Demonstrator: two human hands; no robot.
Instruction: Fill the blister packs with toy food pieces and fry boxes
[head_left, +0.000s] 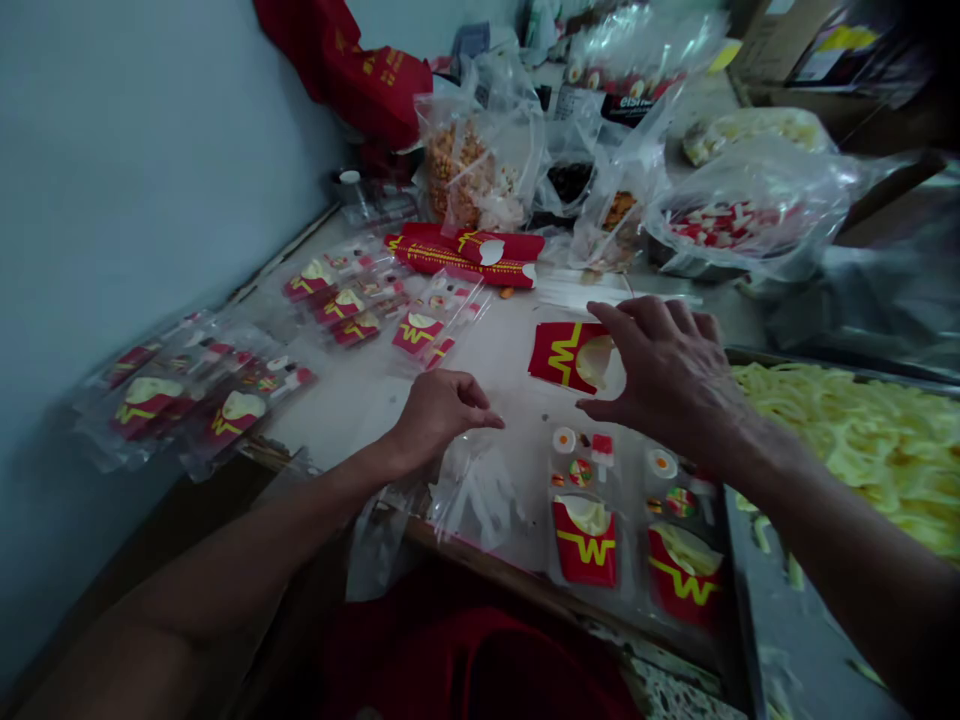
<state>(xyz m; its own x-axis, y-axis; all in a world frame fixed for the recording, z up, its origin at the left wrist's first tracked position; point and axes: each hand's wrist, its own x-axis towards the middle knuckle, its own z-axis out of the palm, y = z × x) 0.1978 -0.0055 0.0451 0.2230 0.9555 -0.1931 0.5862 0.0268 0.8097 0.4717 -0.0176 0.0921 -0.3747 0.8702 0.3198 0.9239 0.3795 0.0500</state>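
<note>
My left hand (444,418) is above the middle of the white work surface, thumb and forefinger pinched together; what they hold, if anything, I cannot make out. Just below it lie clear plastic bags (480,490). My right hand (667,365) has its thumb and forefinger spread wide around the open end of a red paper fries carton (559,355) with a yellow zigzag; the carton lies on its side. Nearer me are two clear packets, each with a filled fries carton (585,545) (686,570) and small food-shaped pieces (580,472).
Finished-looking packets (232,410) overlap at the left, with more (349,305) behind. Stacked red cartons (465,255) lie at the back, before bags of small pieces (457,165). A metal tray (739,570) of pale yellow strips (862,440) stands at the right.
</note>
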